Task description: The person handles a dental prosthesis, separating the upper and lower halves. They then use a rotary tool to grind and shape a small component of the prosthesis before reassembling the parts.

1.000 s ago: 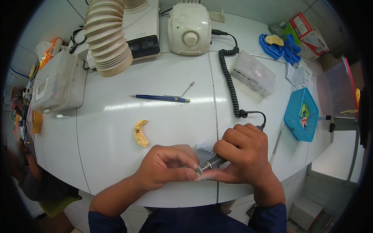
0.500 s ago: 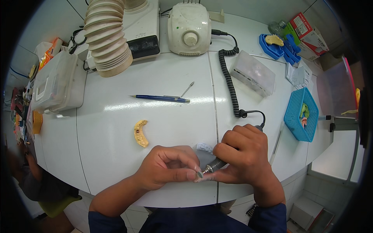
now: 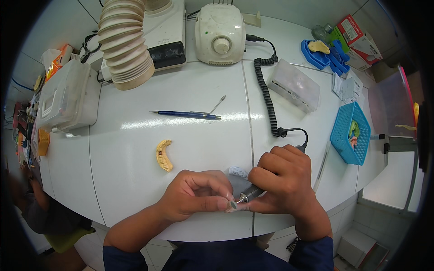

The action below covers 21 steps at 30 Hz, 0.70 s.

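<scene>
My right hand (image 3: pixel 285 180) is wrapped round a dark rotary handpiece (image 3: pixel 252 193), which points left and down. At its metal tip sits a small greenish grinding disc (image 3: pixel 233 205). Thumb and fingers of my left hand (image 3: pixel 194 196) pinch close together right beside the disc. Whatever they hold is too small and too covered to name. Behind the handpiece, a pale toothed piece (image 3: pixel 238 171) lies by a grey patch, partly hidden by my hands. To the left of it, a yellow dental arch model (image 3: pixel 163 156) rests on the white table (image 3: pixel 126 176).
A blue mechanical pencil (image 3: pixel 190 114) and a small bur (image 3: pixel 218 104) lie mid-table. Behind them stand a white control unit (image 3: pixel 220 34) and a ribbed hose (image 3: pixel 126 45). The coiled black cord (image 3: pixel 266 95) runs to the handpiece. Right are a clear box (image 3: pixel 294 86) and blue basket (image 3: pixel 351 108).
The disc at the handpiece's tip has shifted very slightly downward beside my left fingertips. Both hands otherwise keep their places.
</scene>
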{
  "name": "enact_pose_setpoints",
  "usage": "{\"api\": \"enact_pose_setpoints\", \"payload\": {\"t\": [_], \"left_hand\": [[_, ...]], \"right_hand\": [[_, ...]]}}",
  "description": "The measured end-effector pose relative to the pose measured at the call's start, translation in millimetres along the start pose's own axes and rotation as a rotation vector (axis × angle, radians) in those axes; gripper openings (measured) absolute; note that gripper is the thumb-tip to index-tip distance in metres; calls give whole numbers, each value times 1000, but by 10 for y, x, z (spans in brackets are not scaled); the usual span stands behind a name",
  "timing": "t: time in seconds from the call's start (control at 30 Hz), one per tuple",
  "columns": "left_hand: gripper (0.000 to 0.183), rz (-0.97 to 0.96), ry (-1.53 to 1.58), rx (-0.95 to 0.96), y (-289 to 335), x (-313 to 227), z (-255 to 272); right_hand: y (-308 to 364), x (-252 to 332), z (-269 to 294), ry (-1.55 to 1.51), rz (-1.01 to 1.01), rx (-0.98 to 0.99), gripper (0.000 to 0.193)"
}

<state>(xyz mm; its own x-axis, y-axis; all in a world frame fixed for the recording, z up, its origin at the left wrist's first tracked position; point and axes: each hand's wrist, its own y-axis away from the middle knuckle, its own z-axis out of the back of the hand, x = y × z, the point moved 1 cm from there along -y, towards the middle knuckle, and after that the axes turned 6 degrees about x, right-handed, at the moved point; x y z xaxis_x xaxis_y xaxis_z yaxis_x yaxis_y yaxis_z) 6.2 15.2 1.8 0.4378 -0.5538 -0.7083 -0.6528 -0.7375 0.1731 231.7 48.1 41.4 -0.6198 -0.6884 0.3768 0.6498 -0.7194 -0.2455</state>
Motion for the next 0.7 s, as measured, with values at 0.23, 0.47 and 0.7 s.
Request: {"api": "enact_pose_setpoints", "payload": {"t": [0.23, 0.47, 0.7], "left_hand": [[9, 2, 12, 2, 3, 16, 8], [9, 1, 15, 10, 3, 27, 20], [9, 8, 26, 11, 2, 30, 15]], "right_hand": [[-1, -2, -6, 7, 0, -5, 52], [-4, -5, -11, -3, 1, -18, 53], [3, -5, -6, 3, 3, -7, 53]]}}
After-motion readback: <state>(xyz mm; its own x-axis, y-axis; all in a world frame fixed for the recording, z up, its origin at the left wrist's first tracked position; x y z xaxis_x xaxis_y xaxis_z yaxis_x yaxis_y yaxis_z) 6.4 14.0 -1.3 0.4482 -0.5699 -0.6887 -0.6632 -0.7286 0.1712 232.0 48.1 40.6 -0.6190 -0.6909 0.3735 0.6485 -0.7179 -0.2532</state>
